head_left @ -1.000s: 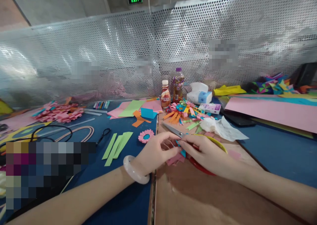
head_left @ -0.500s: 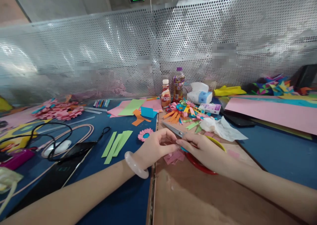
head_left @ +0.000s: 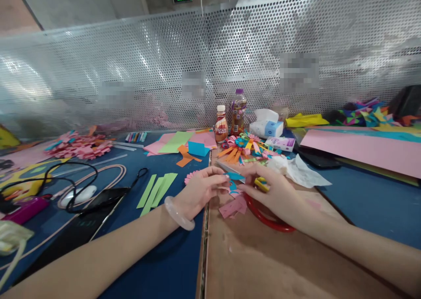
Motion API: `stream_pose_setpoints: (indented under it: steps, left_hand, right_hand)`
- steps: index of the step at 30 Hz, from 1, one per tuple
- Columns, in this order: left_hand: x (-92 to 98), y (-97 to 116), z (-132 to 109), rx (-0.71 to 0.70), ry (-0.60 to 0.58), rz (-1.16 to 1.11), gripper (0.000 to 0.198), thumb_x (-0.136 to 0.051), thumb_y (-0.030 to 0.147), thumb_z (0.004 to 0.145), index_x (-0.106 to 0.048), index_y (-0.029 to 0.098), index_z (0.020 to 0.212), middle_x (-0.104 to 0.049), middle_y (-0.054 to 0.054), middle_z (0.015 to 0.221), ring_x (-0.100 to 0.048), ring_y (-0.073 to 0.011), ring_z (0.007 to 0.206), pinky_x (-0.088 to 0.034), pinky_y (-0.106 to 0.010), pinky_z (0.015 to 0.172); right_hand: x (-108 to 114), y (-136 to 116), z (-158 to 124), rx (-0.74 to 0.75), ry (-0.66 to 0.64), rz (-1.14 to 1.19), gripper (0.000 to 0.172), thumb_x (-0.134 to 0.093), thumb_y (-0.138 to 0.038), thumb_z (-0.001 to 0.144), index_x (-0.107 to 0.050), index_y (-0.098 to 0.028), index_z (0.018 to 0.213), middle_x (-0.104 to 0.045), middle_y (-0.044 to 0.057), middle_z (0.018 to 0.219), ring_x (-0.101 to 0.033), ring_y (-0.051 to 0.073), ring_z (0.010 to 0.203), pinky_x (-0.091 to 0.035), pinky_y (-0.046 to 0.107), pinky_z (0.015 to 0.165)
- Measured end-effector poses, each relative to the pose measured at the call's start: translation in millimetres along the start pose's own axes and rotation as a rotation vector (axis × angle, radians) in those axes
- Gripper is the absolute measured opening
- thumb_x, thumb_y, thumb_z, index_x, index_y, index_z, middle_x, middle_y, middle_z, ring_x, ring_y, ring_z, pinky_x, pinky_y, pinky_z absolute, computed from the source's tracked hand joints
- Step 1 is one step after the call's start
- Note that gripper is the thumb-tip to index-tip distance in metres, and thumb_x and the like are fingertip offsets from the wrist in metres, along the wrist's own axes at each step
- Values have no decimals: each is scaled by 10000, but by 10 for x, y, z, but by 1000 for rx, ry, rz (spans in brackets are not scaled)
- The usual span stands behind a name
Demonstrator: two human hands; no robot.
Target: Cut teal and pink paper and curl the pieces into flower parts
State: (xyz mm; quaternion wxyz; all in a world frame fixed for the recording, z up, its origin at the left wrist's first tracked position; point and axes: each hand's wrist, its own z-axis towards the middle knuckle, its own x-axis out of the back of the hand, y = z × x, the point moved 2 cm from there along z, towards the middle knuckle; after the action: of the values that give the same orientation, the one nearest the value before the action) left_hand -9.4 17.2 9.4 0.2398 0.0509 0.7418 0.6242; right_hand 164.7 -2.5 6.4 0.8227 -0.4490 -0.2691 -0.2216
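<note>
A small blue paper piece [head_left: 234, 176] spans the gap between my two hands. My left hand [head_left: 205, 185], with a pale bangle at its wrist, pinches the paper's left end. My right hand [head_left: 271, 189] has thumb and fingertips closed at its right end. Beneath the right hand lie scissors [head_left: 268, 222] with red and yellow handles, their blades pointing away to the left. Pink paper scraps [head_left: 233, 207] and small blue bits lie under the fingers. Partly behind my left hand is a pink paper flower [head_left: 190, 177].
Green paper strips [head_left: 158, 189] lie left of my hands. Farther back are coloured sheets [head_left: 176, 142], paper flowers [head_left: 245, 145], two bottles [head_left: 238, 112], tissue packs [head_left: 267, 125] and crumpled tissue [head_left: 304, 171]. Cables and a phone [head_left: 82, 224] occupy the left side.
My hands have moved slightly apart, and the blue paper between them shows more. More of the scissors' yellow handle is visible. My left hand now covers part of the pink flower.
</note>
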Motion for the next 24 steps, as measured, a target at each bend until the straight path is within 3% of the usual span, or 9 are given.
stream_pose_setpoints:
  steps: [4, 10, 24]
  left_hand:
    - [37, -19, 20, 9, -7, -45, 151, -669, 196, 689, -560, 161, 787, -577, -8, 751, -564, -132, 737, -424, -284, 724]
    - [-1, 20, -8, 17, -14, -54, 109, -644, 172, 706, -561, 153, 774, -561, -7, 740, -552, -116, 708, -404, -257, 691]
    - [-16, 36, -14, 14, -5, -52, 103, -650, 165, 693, -566, 150, 751, -560, -9, 727, -549, -122, 705, -394, -267, 695]
  right_hand:
    - [26, 34, 20, 109, 81, -50, 102, -562, -248, 799, -590, -223, 894, -616, 29, 888, -568, 181, 838, -452, 346, 780]
    - [54, 26, 20, 216, 112, -77, 58, -545, -206, 814, -592, -203, 847, -621, 35, 868, -577, 170, 837, -463, 330, 777]
    - [74, -35, -2, 287, 177, -87, 53, -565, -170, 803, -611, -191, 815, -640, 35, 836, -577, 163, 804, -459, 318, 754]
